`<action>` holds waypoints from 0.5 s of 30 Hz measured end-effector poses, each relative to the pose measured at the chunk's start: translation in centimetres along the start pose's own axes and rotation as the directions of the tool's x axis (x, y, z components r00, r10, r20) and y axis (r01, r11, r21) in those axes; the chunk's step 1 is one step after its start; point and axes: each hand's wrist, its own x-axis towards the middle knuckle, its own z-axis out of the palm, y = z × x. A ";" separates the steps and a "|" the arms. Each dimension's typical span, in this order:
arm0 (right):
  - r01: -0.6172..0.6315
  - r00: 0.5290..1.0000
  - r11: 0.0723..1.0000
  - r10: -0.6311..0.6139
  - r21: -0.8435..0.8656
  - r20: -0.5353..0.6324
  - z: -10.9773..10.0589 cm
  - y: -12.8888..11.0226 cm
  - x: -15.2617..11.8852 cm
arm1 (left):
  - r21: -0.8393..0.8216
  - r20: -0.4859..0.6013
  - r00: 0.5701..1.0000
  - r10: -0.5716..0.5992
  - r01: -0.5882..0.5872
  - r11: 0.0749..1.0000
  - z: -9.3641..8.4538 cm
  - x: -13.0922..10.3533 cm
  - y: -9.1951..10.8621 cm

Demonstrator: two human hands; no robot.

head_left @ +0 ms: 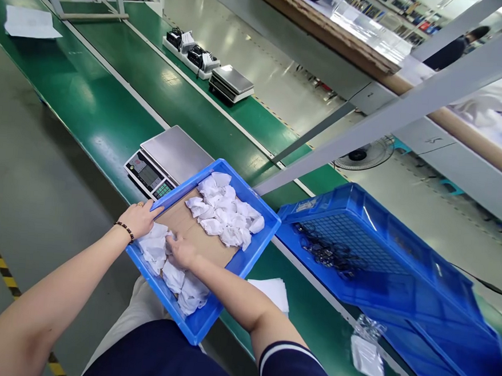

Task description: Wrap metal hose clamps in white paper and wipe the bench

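My left hand (140, 219) grips the left rim of a shallow blue plastic tray (249, 263), its fingers over the edge. The tray is tilted, with its near corner toward my body and its far side next to the scale. Brown cardboard (188, 228) lines it. Inside are two groups of crumpled white paper bundles: a far group (226, 212) and a near group (154, 247). What the paper wraps is hidden. My right hand (182, 251) reaches into the tray, index finger stretched out against the near bundles; no bundle shows in its grasp.
A digital scale (178, 151) stands on the green workbench (122, 119) beyond the tray. At right, a large blue crate (399, 278) lies tipped, holding dark cables (326, 251). White paper sheets (273, 292) and a plastic-bagged item (367, 353) lie nearby. A slanted metal post (344, 134) crosses above.
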 end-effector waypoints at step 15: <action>-0.053 0.993 0.998 0.050 0.030 0.104 2.2 -0.1 -3.1 | -0.010 -0.005 1.000 0.006 -0.006 1.000 0.2 -0.1 -0.1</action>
